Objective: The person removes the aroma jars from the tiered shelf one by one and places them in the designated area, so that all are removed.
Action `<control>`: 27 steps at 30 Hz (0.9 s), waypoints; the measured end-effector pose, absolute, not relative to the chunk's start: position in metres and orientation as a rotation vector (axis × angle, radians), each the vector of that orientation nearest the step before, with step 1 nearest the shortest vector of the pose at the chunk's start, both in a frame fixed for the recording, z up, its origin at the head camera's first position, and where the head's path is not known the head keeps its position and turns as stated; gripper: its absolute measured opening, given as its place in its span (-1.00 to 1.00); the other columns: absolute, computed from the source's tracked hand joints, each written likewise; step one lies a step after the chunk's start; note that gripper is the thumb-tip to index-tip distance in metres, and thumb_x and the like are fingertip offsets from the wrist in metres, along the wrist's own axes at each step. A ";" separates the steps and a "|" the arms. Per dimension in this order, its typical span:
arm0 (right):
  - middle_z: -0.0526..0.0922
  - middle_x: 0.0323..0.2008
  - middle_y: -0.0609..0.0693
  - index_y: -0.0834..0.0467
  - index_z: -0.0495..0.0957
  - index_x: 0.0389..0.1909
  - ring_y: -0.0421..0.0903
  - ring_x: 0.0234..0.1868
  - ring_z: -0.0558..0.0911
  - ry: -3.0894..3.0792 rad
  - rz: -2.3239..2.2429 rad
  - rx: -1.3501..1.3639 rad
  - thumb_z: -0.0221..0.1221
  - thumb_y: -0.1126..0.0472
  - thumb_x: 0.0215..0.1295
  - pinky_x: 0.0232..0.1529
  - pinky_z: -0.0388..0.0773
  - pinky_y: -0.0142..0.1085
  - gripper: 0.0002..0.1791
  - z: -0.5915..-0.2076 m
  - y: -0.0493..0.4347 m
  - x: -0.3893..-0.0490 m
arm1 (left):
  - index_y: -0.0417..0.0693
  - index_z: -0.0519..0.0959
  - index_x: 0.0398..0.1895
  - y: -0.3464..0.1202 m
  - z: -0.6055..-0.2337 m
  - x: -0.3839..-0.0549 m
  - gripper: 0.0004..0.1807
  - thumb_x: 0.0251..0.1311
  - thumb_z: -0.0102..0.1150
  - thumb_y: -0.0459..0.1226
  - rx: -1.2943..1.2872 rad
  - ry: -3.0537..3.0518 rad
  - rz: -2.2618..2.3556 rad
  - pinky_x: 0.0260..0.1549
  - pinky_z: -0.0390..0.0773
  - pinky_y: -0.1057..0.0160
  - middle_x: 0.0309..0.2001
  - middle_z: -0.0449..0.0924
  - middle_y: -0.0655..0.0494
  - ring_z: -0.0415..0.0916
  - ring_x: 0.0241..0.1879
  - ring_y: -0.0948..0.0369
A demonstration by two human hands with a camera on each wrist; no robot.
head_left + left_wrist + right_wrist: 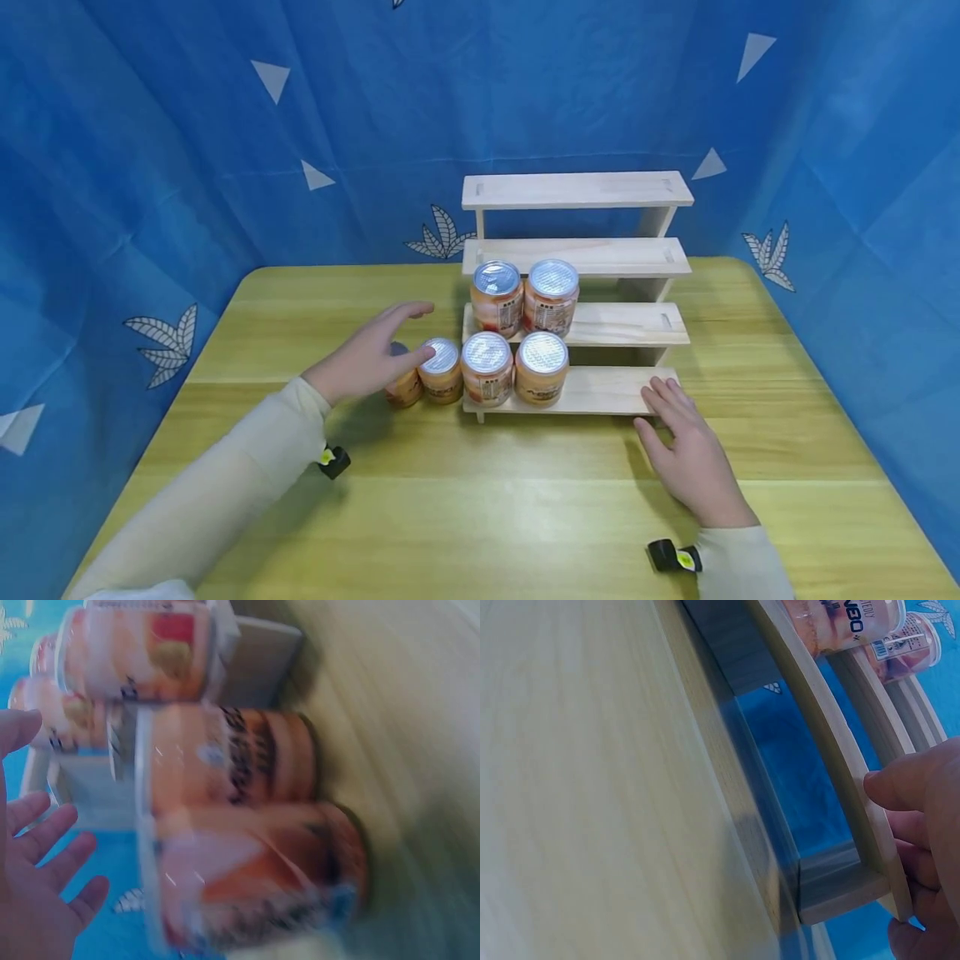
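My left hand (365,357) hovers with spread fingers over two cans at the left of a wooden step shelf. The thumb overlaps the lid of the nearer-to-shelf can (441,372), and the other can (404,387) is partly hidden beneath the hand. In the left wrist view both cans, an upper one (225,754) and a lower one (255,877), stand beside the open palm. My right hand (690,450) rests with extended fingers on the right end of the shelf's lowest step (607,391). Its thumb touches the front edge in the right wrist view.
Two cans, one of them here (542,369), stand on the lowest step's left half. Two more, including this can (551,296), stand on the second step. Above them are two higher steps, the top one (577,190) near the blue curtain (525,83). Everything sits on a wooden table (465,517).
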State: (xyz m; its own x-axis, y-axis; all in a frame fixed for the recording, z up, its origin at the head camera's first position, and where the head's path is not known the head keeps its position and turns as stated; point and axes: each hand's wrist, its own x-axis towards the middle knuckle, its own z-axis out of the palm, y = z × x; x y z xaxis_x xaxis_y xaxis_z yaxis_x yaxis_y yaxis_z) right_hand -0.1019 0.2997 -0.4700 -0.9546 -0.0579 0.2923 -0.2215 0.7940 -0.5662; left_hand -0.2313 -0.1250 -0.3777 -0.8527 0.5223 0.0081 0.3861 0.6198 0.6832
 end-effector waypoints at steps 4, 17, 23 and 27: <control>0.31 0.45 0.25 0.31 0.41 0.38 0.22 0.52 0.15 -2.710 0.917 0.216 0.16 0.10 0.50 0.50 0.03 0.08 -0.44 -0.471 0.299 -0.103 | 0.13 0.11 0.58 -0.110 -0.366 -0.237 -0.19 0.37 0.17 0.12 0.806 2.661 1.089 0.33 0.35 -0.03 0.49 0.18 0.18 0.19 0.44 0.13; 0.28 0.47 0.23 0.33 0.38 0.39 0.20 0.54 0.11 -2.743 0.920 0.212 0.13 0.08 0.52 0.50 0.02 0.11 -0.43 -0.468 0.300 -0.102 | 0.11 -0.08 0.63 -0.067 -0.346 -0.254 -0.05 0.35 0.25 0.01 0.878 2.545 1.228 0.25 0.43 0.06 0.48 0.16 0.15 0.32 0.34 0.15; 0.27 0.48 0.23 0.33 0.37 0.40 0.21 0.55 0.09 -2.748 0.939 0.210 0.14 0.08 0.51 0.49 0.02 0.14 -0.42 -0.468 0.301 -0.099 | 0.14 -0.10 0.63 -0.053 -0.348 -0.259 -0.01 0.31 0.26 0.09 0.880 2.514 1.223 0.16 0.49 0.09 0.42 0.21 0.15 0.33 0.25 0.23; 0.28 0.47 0.23 0.33 0.38 0.39 0.21 0.54 0.11 -2.734 0.937 0.216 0.14 0.08 0.51 0.49 0.03 0.13 -0.42 -0.468 0.300 -0.100 | 0.13 -0.12 0.64 -0.049 -0.346 -0.262 0.01 0.30 0.26 0.09 0.862 2.547 1.187 0.18 0.49 0.04 0.46 0.17 0.12 0.30 0.30 0.20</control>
State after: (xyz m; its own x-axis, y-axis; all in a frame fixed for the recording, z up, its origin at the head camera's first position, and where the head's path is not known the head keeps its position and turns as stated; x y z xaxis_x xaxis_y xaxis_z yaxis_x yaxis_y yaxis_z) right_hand -0.1003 0.3000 -0.4681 -0.9596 -0.0605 0.2750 -0.2164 0.7830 -0.5831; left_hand -0.2624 -0.0495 -0.3457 -0.8094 0.5841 0.0602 0.4218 0.5071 0.7516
